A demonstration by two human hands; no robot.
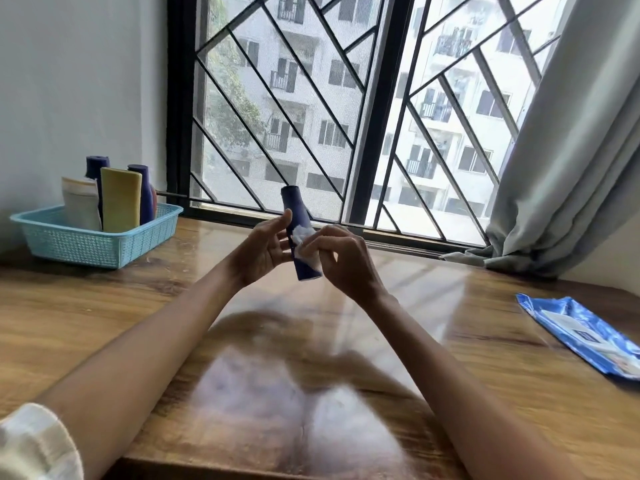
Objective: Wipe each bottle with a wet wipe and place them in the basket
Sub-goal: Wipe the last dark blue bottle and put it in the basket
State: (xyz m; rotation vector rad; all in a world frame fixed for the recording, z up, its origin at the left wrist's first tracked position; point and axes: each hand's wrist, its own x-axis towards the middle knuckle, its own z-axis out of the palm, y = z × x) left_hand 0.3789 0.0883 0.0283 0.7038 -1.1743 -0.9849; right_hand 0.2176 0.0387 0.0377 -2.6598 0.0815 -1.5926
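At the far left of the wooden worktop [104, 323] stands a light blue mesh basket [93, 242], close to the wall. Four containers stand upright in it: a white tube [81, 202], a yellow tube [121, 199], and behind them two dark blue bottles [97, 166] [143, 192].

In the middle, held up above the worktop in front of the window [329, 98], is a dark blue bottle [299, 230]. It is slim, tilted slightly with its cap end upward and away from the person, its flat base towards the camera. A crumpled white wet wipe [302, 237] lies against its side.

The left hand [265, 249] holds the bottle from the left, thumb stretched up along its body and fingers curled behind it. The right hand [341, 258] pinches the wipe between its fingertips and presses it to the bottle's right side, the other fingers curled. Both forearms are bare and reach forward over the worktop; a white sleeve [34, 445] shows at the lower left.

At the right edge a blue wipes packet [581, 334] lies flat on the worktop, below a grey curtain [571, 150].
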